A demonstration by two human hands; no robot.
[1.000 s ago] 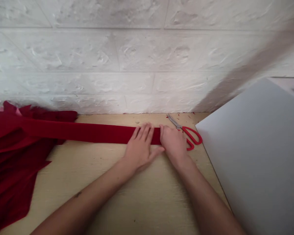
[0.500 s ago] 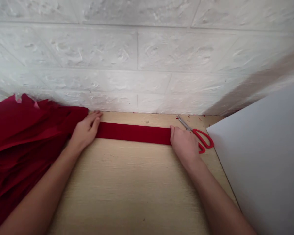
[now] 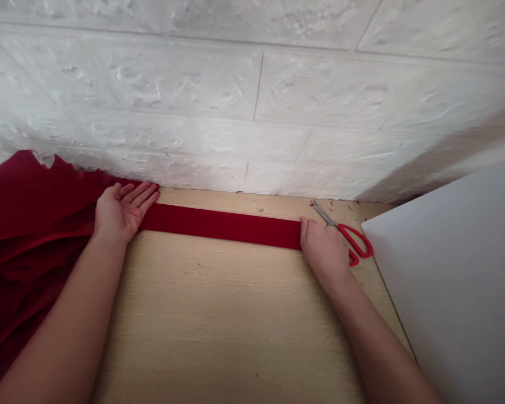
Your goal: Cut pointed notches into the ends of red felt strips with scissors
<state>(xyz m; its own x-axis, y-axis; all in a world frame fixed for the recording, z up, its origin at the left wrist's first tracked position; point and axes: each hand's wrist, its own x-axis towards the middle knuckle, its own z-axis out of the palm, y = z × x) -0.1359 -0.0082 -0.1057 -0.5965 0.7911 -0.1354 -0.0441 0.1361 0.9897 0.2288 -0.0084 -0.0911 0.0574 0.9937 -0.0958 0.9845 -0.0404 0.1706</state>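
A flat dark red fabric strip [image 3: 223, 225] stretches across the wooden tabletop between my hands. Its right end is in the closed fingers of my right hand [image 3: 325, 247], which rests on the table. At the strip's left end, my left hand [image 3: 124, 210] is turned palm up with its fingers stretched out, the edge of the hand against the fabric. Behind and left of that hand lies a large heap of dark red fabric [image 3: 33, 207]. Scissors [image 3: 356, 240] with red handles and metal blades lie just beyond my right hand, which partly hides one handle.
A white brick-patterned wall [image 3: 219, 134] rises along the table's back edge. On the right, a large white panel [image 3: 454, 269] stands over the wooden tabletop [image 3: 227, 325]. Small red scraps lie near the scissors by the wall.
My left hand has moved left and turned from palm down to palm up, baring more of the strip. My right hand keeps its hold on the right end. The view has shifted slightly.
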